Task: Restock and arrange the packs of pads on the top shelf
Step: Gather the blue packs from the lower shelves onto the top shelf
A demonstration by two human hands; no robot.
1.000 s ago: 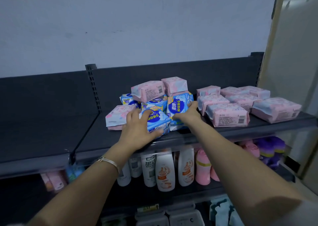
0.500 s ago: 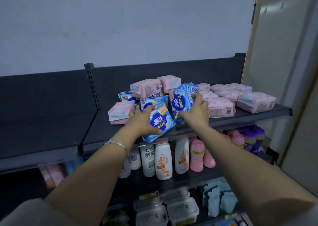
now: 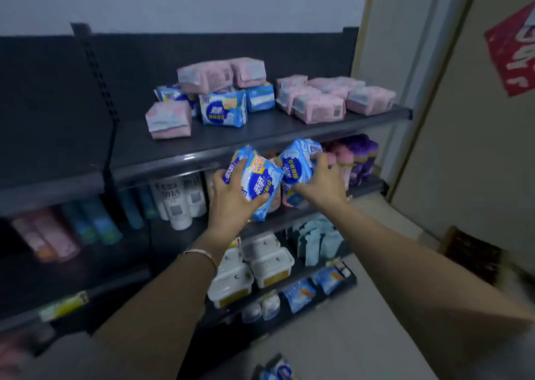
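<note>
My left hand (image 3: 231,203) grips a blue pad pack (image 3: 257,182), held in the air below the front edge of the dark top shelf (image 3: 179,151). My right hand (image 3: 324,182) grips another blue pad pack (image 3: 298,162) just to the right of it. On the top shelf a blue pack (image 3: 224,110) stands in the middle, with more blue packs behind it and two pink packs (image 3: 220,74) stacked on top. A single pink pack (image 3: 168,119) lies to the left, and several pink packs (image 3: 327,99) lie in rows on the right.
White bottles (image 3: 179,197) and pink and purple bottles (image 3: 353,159) stand on the second shelf. White tubs (image 3: 260,266) and blue pouches (image 3: 315,240) fill the lower shelves. A wall with a red sign (image 3: 512,52) is at the right. Another blue pack (image 3: 278,371) lies at the bottom edge.
Both hands have lifted a blue pack each off the top shelf and drawn them down and toward me. The view has tilted downward and to the right.
</note>
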